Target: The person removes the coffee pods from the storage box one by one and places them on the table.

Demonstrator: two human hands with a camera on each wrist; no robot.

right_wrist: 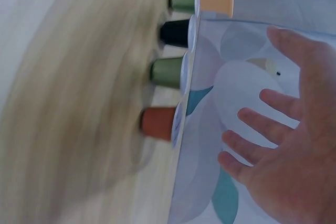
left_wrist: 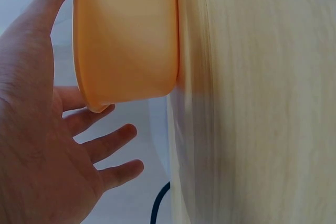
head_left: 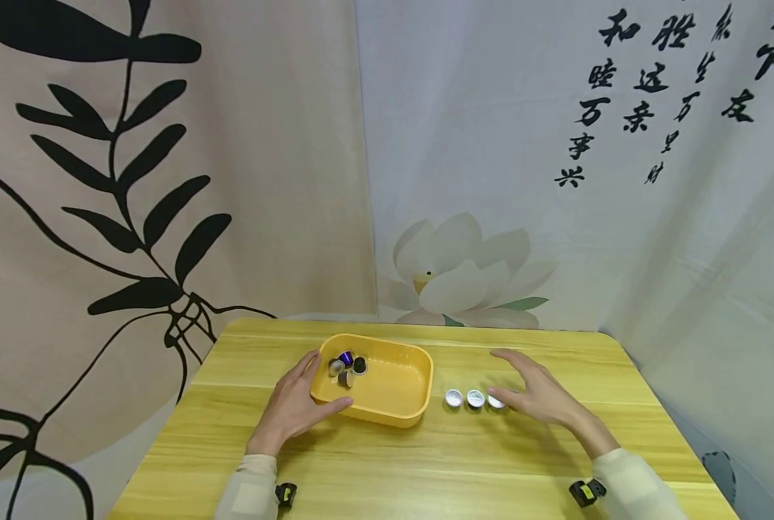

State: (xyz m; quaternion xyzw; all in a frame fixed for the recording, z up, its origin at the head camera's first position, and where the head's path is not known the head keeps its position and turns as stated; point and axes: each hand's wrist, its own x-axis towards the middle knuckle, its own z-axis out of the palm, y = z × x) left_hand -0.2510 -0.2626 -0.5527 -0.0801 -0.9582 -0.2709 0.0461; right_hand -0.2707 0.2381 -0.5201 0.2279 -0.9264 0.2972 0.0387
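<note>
My left hand (head_left: 291,408) is at the left end of a yellow plastic tray (head_left: 387,393), thumb at its near rim and fingertips at its left side. In the left wrist view the other fingers (left_wrist: 122,174) spread straight past the tray's corner. Several coffee capsules, among them a purple capsule (head_left: 346,357) and a black capsule (head_left: 359,365), lie in the tray's left part. My right hand (head_left: 539,393), fingers spread and holding nothing, is over a row of foil-topped capsules. The right wrist view shows green capsules (right_wrist: 168,72), a black capsule (right_wrist: 175,33) and a reddish-brown capsule (right_wrist: 158,123) standing lids up.
The wood-grain table (head_left: 387,469) carries the tray at left of centre and the capsule row to its right. Behind its far edge hangs a cloth backdrop (head_left: 296,180) printed with leaves, a lotus and writing. A black device (head_left: 587,493) is at the right wrist.
</note>
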